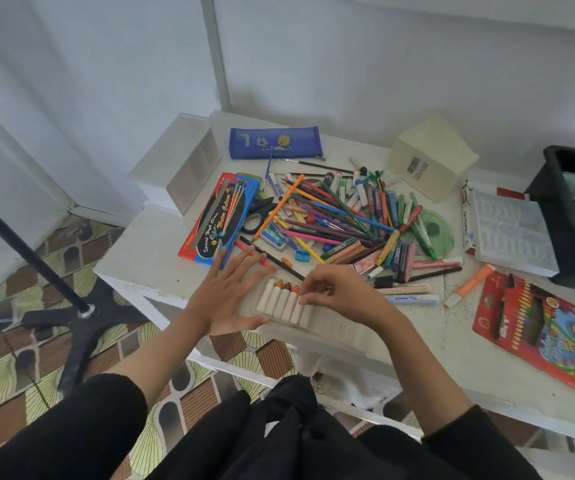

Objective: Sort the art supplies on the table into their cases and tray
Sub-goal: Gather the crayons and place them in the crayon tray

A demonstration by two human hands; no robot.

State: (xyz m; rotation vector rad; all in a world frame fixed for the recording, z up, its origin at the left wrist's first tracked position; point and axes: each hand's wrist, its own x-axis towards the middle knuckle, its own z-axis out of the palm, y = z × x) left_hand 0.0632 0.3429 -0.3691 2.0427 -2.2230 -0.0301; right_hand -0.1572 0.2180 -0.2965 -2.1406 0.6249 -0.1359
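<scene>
A clear plastic crayon tray [324, 329] lies at the table's near edge with several paper-wrapped crayons [281, 299] side by side in its left slots. My left hand [230, 292] lies flat with straight fingers against the tray's left end. My right hand [341, 292] has curled fingers that pinch a crayon at the right end of the row. Behind the tray is a loose pile of pencils, crayons and markers [348, 220].
A blue pencil pouch [275, 142], a watercolour pencil box [220, 216], scissors [256, 216], a white organiser [182, 161], a cream box [431, 154], a white pastel tray [511, 233], a red pencil case [542, 327] and a black bin [573, 216] stand around. A fan stand [82, 306] is left of the table.
</scene>
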